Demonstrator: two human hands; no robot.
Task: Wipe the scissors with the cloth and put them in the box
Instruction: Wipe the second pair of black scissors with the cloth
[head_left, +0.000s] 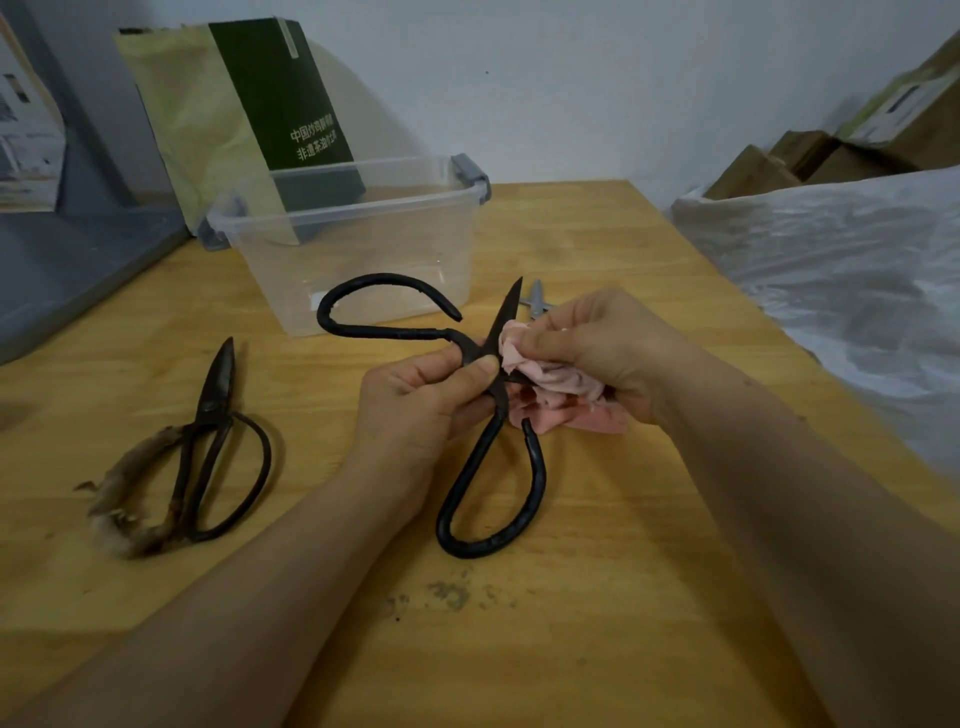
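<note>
Left hand (421, 400) grips the open black scissors (488, 415) at the pivot while right hand (597, 353) pinches the pink cloth (550, 384) against one blade, above the table (597, 597).

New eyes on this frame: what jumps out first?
The big black scissors at centre, handles splayed wide, gripped near the pivot by the left hand while the right hand holds a pink cloth against one blade. Next, a second pair of scissors lying at left on the wooden table, one handle wrapped in frayed material, and the clear box behind, no scissors inside.
</note>
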